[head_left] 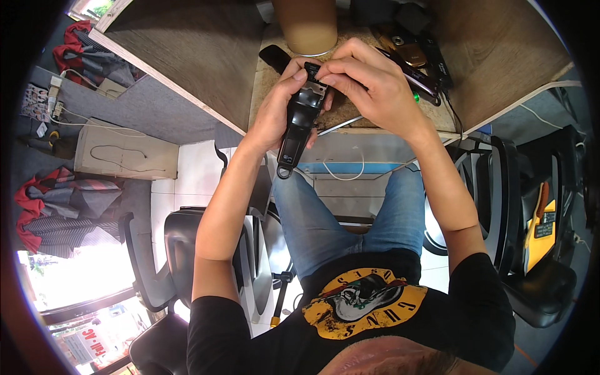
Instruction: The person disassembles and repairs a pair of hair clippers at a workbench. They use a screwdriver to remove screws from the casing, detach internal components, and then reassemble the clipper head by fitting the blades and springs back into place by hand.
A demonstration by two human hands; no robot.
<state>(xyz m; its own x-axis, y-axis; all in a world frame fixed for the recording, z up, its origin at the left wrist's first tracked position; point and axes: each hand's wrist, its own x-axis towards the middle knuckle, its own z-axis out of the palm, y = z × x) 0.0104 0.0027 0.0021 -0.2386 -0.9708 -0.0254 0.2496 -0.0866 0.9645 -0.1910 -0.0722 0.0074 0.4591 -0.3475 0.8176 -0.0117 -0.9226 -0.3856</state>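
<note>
A black hair clipper (297, 125) lies tilted in my left hand (272, 112), whose fingers wrap round its body, with the hanging loop toward my lap. Its metal blade plate (314, 89) faces up at the far end, and a small black piece (311, 69) sits beyond it beside my left thumb. The fingertips of my right hand (370, 81) are pinched together at the right edge of the clipper's head. Whatever lies between those fingertips is hidden. Just beyond my left hand, a dark, rounded object (274, 57) rests on the wooden shelf (265, 84).
A tan cylindrical container (306, 28) stands behind my hands. To the right lie a dark, shiny clipper-like device (424, 86) and a cable. Wooden side panels (187, 50) flank the shelf. Black chairs (187, 240) stand on both sides, and a cardboard box (125, 150) sits left.
</note>
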